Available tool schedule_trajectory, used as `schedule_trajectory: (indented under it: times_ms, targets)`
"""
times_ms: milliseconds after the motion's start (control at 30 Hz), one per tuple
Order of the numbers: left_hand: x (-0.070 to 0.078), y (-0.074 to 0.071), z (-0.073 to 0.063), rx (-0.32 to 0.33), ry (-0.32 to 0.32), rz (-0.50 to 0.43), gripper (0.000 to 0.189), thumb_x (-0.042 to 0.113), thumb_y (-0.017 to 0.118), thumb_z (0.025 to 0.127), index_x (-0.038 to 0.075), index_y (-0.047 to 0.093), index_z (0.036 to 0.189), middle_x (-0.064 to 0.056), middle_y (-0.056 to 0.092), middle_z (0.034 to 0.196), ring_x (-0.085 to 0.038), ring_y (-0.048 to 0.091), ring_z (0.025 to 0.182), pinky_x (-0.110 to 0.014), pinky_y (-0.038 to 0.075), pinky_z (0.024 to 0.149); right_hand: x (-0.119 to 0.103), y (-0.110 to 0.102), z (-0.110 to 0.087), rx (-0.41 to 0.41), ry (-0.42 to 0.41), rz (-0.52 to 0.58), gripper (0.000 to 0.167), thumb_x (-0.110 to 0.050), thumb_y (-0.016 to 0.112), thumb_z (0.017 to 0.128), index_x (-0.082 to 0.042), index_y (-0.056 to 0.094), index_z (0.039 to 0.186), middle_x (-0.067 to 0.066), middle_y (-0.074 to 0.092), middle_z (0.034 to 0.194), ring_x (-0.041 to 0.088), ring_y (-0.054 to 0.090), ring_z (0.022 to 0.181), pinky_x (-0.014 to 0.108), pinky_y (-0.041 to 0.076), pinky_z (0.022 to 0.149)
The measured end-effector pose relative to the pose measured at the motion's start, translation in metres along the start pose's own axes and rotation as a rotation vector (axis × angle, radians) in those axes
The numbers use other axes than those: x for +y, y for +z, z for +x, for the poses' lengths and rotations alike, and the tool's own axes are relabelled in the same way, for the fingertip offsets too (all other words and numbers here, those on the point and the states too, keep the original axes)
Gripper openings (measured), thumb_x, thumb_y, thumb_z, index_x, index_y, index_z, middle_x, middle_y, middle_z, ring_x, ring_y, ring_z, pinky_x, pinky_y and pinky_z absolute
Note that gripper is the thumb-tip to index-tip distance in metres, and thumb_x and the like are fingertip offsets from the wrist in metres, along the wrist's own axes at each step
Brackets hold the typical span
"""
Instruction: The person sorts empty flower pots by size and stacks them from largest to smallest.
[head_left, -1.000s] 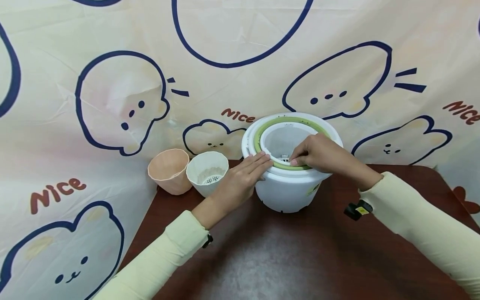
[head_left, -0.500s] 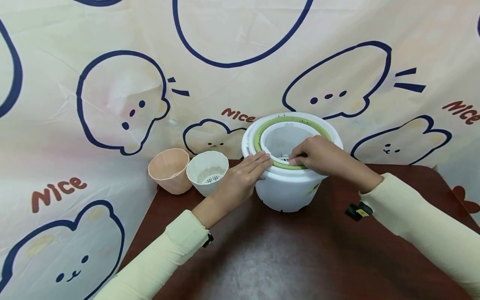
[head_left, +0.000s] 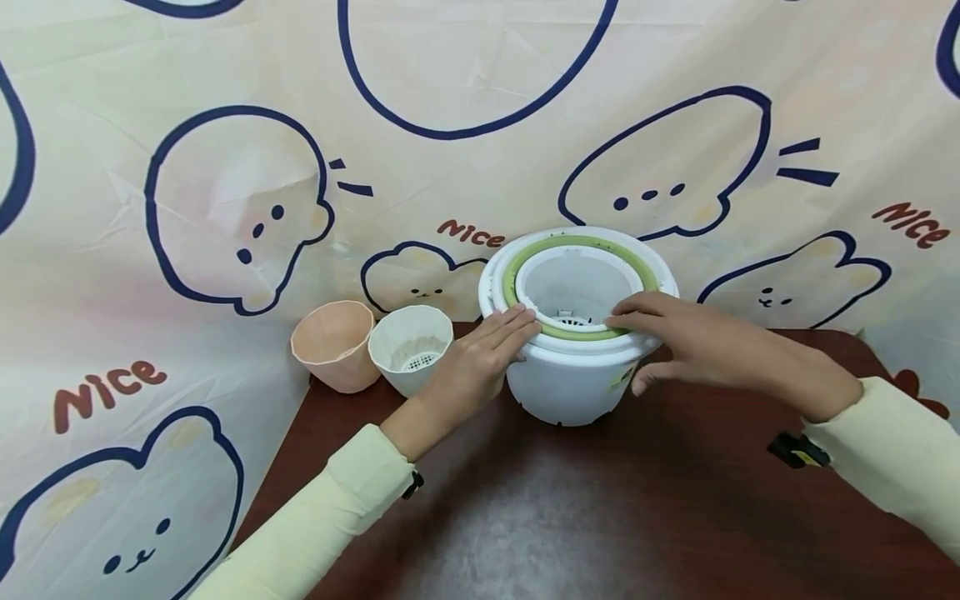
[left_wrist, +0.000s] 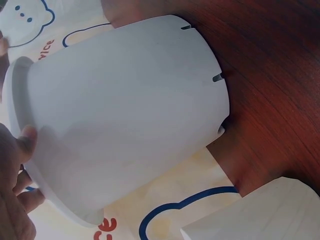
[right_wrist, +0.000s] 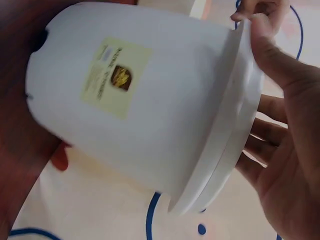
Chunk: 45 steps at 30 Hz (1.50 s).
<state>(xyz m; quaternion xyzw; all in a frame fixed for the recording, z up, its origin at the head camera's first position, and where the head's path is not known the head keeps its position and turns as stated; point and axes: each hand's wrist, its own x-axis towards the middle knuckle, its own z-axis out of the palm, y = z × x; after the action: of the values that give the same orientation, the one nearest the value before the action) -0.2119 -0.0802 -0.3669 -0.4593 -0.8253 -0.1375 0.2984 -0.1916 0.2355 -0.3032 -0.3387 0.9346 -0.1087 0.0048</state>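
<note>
A round white flower pot [head_left: 568, 383] stands upright on the table, with smaller white and green pots nested inside, their rims forming rings. Slots show in the floor of the innermost pot [head_left: 579, 279]. My left hand [head_left: 480, 354] rests on the left of the rims, fingers laid straight over them; in the left wrist view its thumb [left_wrist: 27, 142] touches just under the outer lip. On the right, my right hand [head_left: 690, 342] has its fingertips over the inner rim, its thumb apart from the fingers. A pale yellow label [right_wrist: 115, 77] shows on the outer pot's wall.
Left of the nested pots stand a peach faceted pot [head_left: 337, 342] and a white faceted pot [head_left: 411, 333] with a perforated bottom. All stand toward the back of a dark reddish-brown table [head_left: 570, 517], before a cloth backdrop [head_left: 465, 67] with cartoon drawings.
My right hand has drawn back out of the inner pot to the right, its fingers opening from a bent, pinching shape. The left hand stays on the rim, and the view shifts slightly.
</note>
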Motion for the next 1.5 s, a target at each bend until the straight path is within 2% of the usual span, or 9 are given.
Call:
schedule_trajectory:
  times_ms: [267,400,500,600,700,767,1067,1300,1500]
  targets:
    - [0.0,0.001,-0.001,0.001,0.001,-0.009,0.048,0.003,0.075,0.09,0.002,0.063,0.137,-0.014,0.065,0.141,-0.027,0.058,0.138,-0.041,0.047,0.113,0.023,0.001,-0.013,0.245,-0.138,-0.108,0.043,-0.017,0.086,0.081,-0.014,0.073,0.122,0.004,0.067,0.126,0.021,0.064,0.112,0.041,0.062,0.086]
    - [0.0,0.0,-0.002,-0.004,0.001,-0.012,0.05,0.003,0.076,0.09,0.002,0.062,0.138,-0.014,0.064,0.142,-0.026,0.057,0.139,-0.04,0.046,0.114,0.028,0.005,-0.018,0.348,-0.178,-0.148,0.051,-0.012,0.092,0.071,-0.013,0.075,0.12,0.004,0.072,0.12,0.019,0.069,0.107,0.036,0.062,0.083]
    - [0.0,-0.001,-0.002,-0.008,-0.002,-0.008,0.052,0.002,0.076,0.09,0.003,0.062,0.139,-0.013,0.063,0.144,-0.025,0.055,0.14,-0.04,0.044,0.115,0.031,0.009,-0.021,0.39,-0.198,-0.178,0.055,-0.023,0.091,0.074,-0.013,0.074,0.125,0.003,0.072,0.122,0.018,0.07,0.107,0.034,0.061,0.083]
    - [0.0,0.0,-0.003,-0.006,-0.007,-0.009,0.054,0.003,0.076,0.089,0.003,0.061,0.141,-0.013,0.062,0.145,-0.025,0.055,0.141,-0.039,0.044,0.116,0.034,0.016,-0.024,0.441,-0.234,-0.208,0.046,-0.042,0.068,0.093,-0.014,0.072,0.129,0.003,0.072,0.125,0.02,0.07,0.108,0.035,0.059,0.085]
    - [0.0,0.0,-0.004,-0.004,-0.008,-0.017,0.055,0.003,0.077,0.089,0.003,0.06,0.141,-0.013,0.061,0.146,-0.025,0.054,0.141,-0.039,0.043,0.116,0.036,0.026,-0.028,0.506,-0.269,-0.255,0.061,-0.052,0.033,0.104,-0.013,0.07,0.132,0.006,0.071,0.129,0.024,0.07,0.109,0.038,0.057,0.085]
    - [0.0,0.001,-0.004,-0.006,-0.006,-0.014,0.055,0.003,0.077,0.089,0.003,0.06,0.142,-0.013,0.06,0.146,-0.025,0.054,0.142,-0.039,0.043,0.116,0.037,0.033,-0.03,0.557,-0.283,-0.278,0.063,-0.051,0.028,0.107,-0.012,0.069,0.134,0.007,0.07,0.133,0.027,0.071,0.111,0.034,0.055,0.09]
    - [0.0,0.002,-0.006,-0.027,-0.007,0.017,0.057,0.003,0.073,0.092,0.003,0.055,0.146,-0.013,0.056,0.151,-0.024,0.049,0.146,-0.038,0.039,0.119,0.041,0.061,-0.034,0.682,-0.282,-0.436,0.049,-0.03,0.031,0.112,-0.005,0.061,0.142,0.013,0.062,0.145,0.031,0.064,0.129,0.029,0.036,0.114]
    - [0.0,0.003,-0.006,-0.025,-0.002,0.015,0.057,0.003,0.073,0.093,0.002,0.055,0.146,-0.014,0.055,0.152,-0.025,0.049,0.146,-0.038,0.04,0.119,0.042,0.067,-0.031,0.756,-0.304,-0.417,0.046,-0.027,0.035,0.111,-0.004,0.065,0.137,0.014,0.065,0.141,0.028,0.062,0.132,0.034,0.047,0.105]
    - [0.0,0.003,-0.005,-0.001,0.006,0.017,0.054,0.006,0.072,0.094,0.0,0.055,0.145,-0.016,0.055,0.152,-0.027,0.049,0.146,-0.037,0.039,0.12,0.041,0.068,-0.029,0.77,-0.321,-0.367,0.047,-0.03,0.037,0.111,-0.002,0.065,0.136,0.016,0.065,0.14,0.028,0.061,0.132,0.021,0.027,0.119]
